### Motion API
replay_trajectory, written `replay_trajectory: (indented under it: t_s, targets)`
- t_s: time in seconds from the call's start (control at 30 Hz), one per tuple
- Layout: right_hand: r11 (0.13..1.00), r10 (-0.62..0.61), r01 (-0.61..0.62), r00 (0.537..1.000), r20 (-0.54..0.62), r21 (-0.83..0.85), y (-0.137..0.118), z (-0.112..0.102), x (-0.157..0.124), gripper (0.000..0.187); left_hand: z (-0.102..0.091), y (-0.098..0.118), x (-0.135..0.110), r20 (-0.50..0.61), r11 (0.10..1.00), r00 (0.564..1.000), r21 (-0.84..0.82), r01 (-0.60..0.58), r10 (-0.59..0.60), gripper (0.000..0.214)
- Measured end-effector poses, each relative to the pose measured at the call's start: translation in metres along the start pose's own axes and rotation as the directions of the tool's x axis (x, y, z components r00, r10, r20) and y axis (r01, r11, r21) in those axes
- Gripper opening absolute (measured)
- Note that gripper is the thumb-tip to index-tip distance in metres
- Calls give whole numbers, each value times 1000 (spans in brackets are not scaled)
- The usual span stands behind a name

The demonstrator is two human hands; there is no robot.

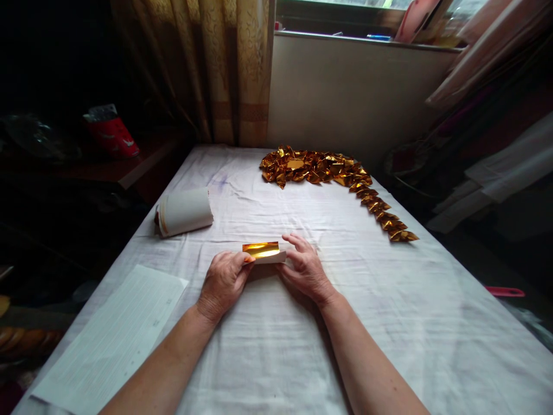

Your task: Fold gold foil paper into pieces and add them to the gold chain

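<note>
Left hand (224,280) pinches the left end of a gold foil sheet (263,252), thumb on top, fingers curled under. Right hand (305,268) sits at the sheet's right end with fingers loosely spread and not clenched, thumb side touching the edge. The sheet is folded lengthwise, gold face up with the pale backing showing along the near edge. It's held between both hands just above the bench (432,323), roughly mid-width and nearer the person's side. Both forearms are bare and come in from the bottom of the view

A white cloth (268,357), creased, covers the whole bench. A curled paper stack (185,211) lies left of the hands, well apart from them, pale side out. A printed sheet (113,340) lies flat at the near left corner, just beside the left forearm. Folded gold pieces (317,167) are heaped at the far edge, and a single-file row of them runs down the right side toward the person, ending right of the right hand and apart from it

Off the bench: a patterned curtain (216,69) behind it, a window ledge (367,37) top right with small items too blurred to tell, a red bag (113,136) on a dark shelf far left, and a pink object (505,291) past the right edge
</note>
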State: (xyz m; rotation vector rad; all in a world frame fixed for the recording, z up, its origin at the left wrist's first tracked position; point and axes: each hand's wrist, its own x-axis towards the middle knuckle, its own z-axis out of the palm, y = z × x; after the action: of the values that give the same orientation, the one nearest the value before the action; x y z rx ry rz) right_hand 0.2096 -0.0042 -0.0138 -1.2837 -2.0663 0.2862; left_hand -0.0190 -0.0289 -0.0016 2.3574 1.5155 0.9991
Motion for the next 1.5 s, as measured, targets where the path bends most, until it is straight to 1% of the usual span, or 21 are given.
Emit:
replay_trajectory:
  t_s: [0.07, 0.17, 0.23, 0.3, 0.37, 0.43, 0.5, 0.6, 0.63, 0.7, 0.77, 0.83, 0.87, 0.93, 1.0, 1.07, 1.13, 1.23, 1.33, 1.4, 1.5]
  targets:
    - [998, -4, 5, 1000, -12, 68, -3, -4, 2, 8, -2, 2, 0, -28, 997, 998, -44, 57, -59, 19]
    - [960, 18, -7, 999, -36, 279, -11, -9, 5, 15, -3, 6, 0, -48, 951, 970, -213, 224, -239, 23]
    - [900, 87, -77, 996, -6, 428, -17, -11, 5, 23, -3, 8, 0, -27, 872, 938, -380, 309, -344, 33]
    - [845, 174, -177, 983, 53, 505, -22, -10, 4, 29, -2, 10, 0, -1, 808, 919, -477, 346, -395, 43]
    - [829, 251, -254, 965, 74, 499, -25, -7, 3, 32, 0, 9, 1, 2, 810, 909, -452, 373, -418, 50]
    - [855, 313, -305, 948, 54, 420, -26, -4, 2, 32, 1, 6, 1, -37, 851, 903, -354, 388, -427, 56]
    - [898, 356, -351, 934, 30, 266, -25, -2, 2, 30, 2, 3, 2, -92, 905, 920, -240, 351, -381, 55]
    - [918, 396, -396, 918, 6, 3, -24, -1, 2, 27, 1, 2, 1, -124, 980, 974, -73, 184, -192, 36]
    - [912, 406, -405, 914, 0, -60, -23, -1, 2, 27, 0, 3, 1, -96, 993, 989, -35, 112, -115, 31]
    - [899, 421, -418, 907, -6, -131, -23, 0, 2, 27, 0, 7, -1, 24, 1000, 999, -7, -23, 23, 26]
    - [893, 430, -429, 903, -20, -135, -22, 0, 2, 23, 0, 10, -4, 174, 995, 979, -3, -104, 103, 27]
    - [894, 439, -440, 898, -34, -79, -19, -2, 3, 21, 2, 13, -7, 278, 993, 954, 18, -120, 111, 33]
    - [894, 447, -447, 894, -19, -27, -18, -4, 3, 23, 2, 14, -7, 305, 993, 947, 32, -114, 99, 38]
    - [878, 456, -463, 886, 83, 119, -13, -10, 3, 27, 2, 14, -8, 326, 994, 942, 53, -100, 78, 44]
    - [840, 400, -463, 880, 256, 281, -8, -20, 2, 26, 2, 15, -8, 333, 994, 941, 63, -90, 64, 47]
    - [816, 260, -420, 881, 396, 399, -3, -29, 0, 28, 2, 15, -8, 333, 994, 941, 71, -79, 51, 47]
    - [816, 163, -380, 875, 456, 436, 0, -34, -2, 40, 2, 16, -8, 327, 995, 944, 76, -69, 40, 46]
    - [878, 127, -293, 905, 406, 378, 2, -32, -5, 49, 2, 16, -8, 313, 996, 949, 69, -62, 38, 44]
    - [953, 94, -178, 943, 320, 244, 1, -26, -5, 37, 2, 15, -8, 315, 997, 948, 57, -61, 41, 42]
    - [982, 46, -101, 948, 313, 160, 0, -24, -5, 27, 1, 14, -8, 321, 997, 946, 53, -64, 44, 40]
    - [999, -21, 7, 954, 298, 50, -2, -26, -3, 21, -1, 15, -7, 330, 995, 942, 46, -87, 67, 36]
